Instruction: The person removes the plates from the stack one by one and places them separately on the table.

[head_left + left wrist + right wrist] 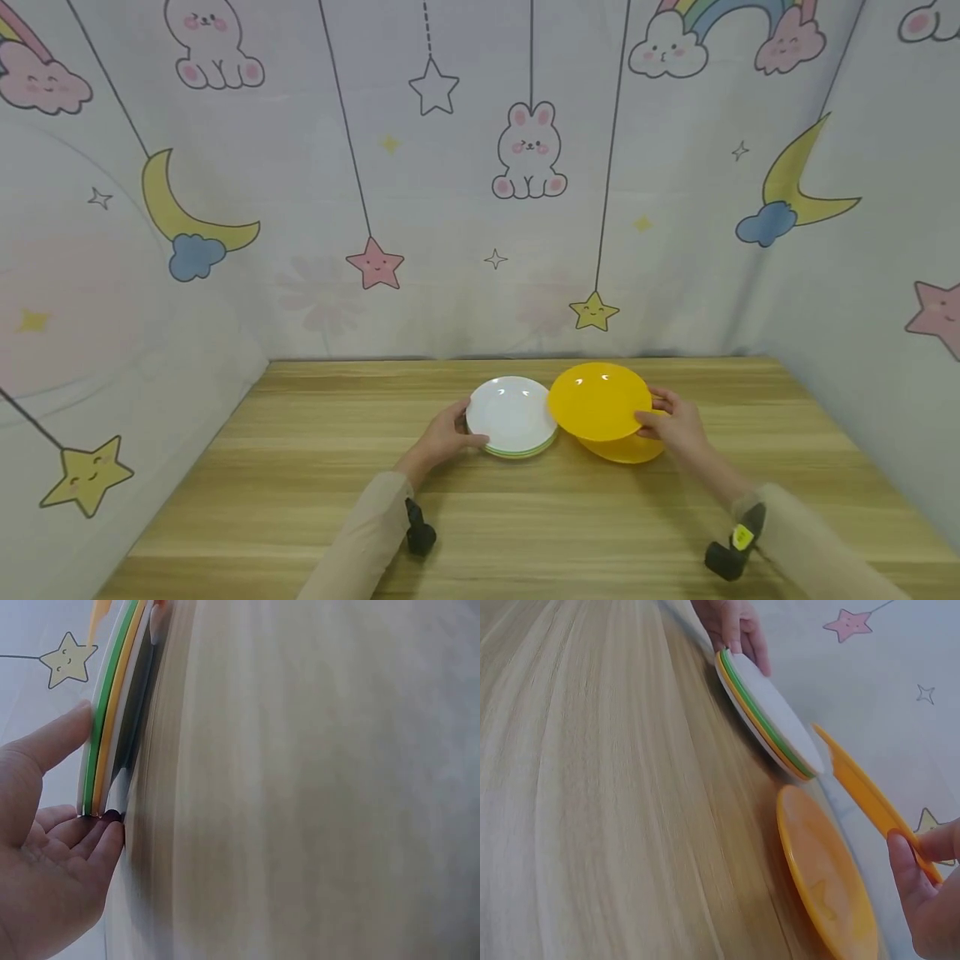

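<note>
My left hand point(441, 437) grips the left rim of a stack of plates point(512, 414), thumb on top and fingers reaching beneath. White is uppermost; green, orange and whitish edges point(112, 697) show below it in the left wrist view. Pinched at its right rim by my right hand point(678, 427), a yellow plate point(600, 402) hangs in the air, tilted. Under it a second yellow plate point(628, 451) rests on the table, partly covered in the head view but mostly visible point(825, 877) in the right wrist view. The held yellow plate overlaps the stack's right edge in the head view.
The wood-grain table point(480, 525) reaches back to a white cloth backdrop point(450, 183) printed with stars, moons and rabbits. Cloth also rises along the left and right sides. A black wrist device point(420, 533) sits on the left sleeve and another point(735, 550) on the right.
</note>
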A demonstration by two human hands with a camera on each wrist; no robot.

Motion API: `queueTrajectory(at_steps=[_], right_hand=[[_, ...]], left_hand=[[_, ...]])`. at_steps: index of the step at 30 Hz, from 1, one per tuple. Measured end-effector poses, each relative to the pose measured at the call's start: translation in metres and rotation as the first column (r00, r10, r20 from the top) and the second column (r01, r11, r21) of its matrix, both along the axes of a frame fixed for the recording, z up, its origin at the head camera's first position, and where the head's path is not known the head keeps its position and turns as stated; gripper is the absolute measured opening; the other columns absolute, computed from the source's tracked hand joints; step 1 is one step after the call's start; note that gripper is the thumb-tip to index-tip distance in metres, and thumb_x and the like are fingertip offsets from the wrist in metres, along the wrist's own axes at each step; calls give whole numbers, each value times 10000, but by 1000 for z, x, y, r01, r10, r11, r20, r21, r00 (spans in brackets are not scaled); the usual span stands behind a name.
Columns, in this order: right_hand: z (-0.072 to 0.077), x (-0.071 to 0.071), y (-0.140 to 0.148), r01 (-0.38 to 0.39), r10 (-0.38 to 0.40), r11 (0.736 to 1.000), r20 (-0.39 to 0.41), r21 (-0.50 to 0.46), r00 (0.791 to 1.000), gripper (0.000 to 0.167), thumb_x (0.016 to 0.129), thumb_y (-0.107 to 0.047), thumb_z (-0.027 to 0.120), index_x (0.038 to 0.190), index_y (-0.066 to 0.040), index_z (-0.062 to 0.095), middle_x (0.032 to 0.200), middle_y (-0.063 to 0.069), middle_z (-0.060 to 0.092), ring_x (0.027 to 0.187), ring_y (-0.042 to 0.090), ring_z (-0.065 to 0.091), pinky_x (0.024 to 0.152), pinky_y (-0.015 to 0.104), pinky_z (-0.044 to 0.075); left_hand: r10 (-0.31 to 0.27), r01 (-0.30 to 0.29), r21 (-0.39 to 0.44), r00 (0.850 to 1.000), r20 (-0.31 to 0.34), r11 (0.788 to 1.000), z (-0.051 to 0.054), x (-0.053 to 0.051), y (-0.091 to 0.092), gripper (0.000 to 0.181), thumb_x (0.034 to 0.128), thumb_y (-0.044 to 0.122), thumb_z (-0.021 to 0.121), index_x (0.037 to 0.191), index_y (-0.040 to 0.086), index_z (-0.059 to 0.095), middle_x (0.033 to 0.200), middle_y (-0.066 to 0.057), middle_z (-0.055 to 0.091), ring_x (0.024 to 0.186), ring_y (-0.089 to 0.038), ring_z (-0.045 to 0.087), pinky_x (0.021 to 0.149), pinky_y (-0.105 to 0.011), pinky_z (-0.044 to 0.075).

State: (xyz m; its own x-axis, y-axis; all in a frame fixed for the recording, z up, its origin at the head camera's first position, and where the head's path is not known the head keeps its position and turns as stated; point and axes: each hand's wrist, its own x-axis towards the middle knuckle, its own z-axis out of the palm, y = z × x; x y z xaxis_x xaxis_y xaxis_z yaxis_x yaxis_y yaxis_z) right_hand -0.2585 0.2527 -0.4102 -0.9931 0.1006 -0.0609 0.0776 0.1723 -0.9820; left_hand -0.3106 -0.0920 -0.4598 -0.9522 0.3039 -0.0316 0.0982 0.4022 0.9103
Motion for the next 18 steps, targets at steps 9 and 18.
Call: queueTrajectory(at_steps=[9,18], right_hand=[[-4,6,19,82,-82,996,0,-18,997,640,864,-7,575,1387,92,220,1130,180,490,653,4,597,641,204,549],[-8,14,40,126,-127,992,-29,-17,992,645,873,-11,549,1395,99,186,966,15,518,655,-2,589,661,225,553]], left_hand=[[20,-20,-8,1000,5,1000,-1,0,0,855,743,130,749,1394,-74,233,1426,-231,292,1273,-344,354,1041,-417,328],[24,-24,-27,1000,1,999,1,2,1,856,742,143,750,1396,-65,239,1432,-216,292,1281,-333,348,1042,-412,330]])
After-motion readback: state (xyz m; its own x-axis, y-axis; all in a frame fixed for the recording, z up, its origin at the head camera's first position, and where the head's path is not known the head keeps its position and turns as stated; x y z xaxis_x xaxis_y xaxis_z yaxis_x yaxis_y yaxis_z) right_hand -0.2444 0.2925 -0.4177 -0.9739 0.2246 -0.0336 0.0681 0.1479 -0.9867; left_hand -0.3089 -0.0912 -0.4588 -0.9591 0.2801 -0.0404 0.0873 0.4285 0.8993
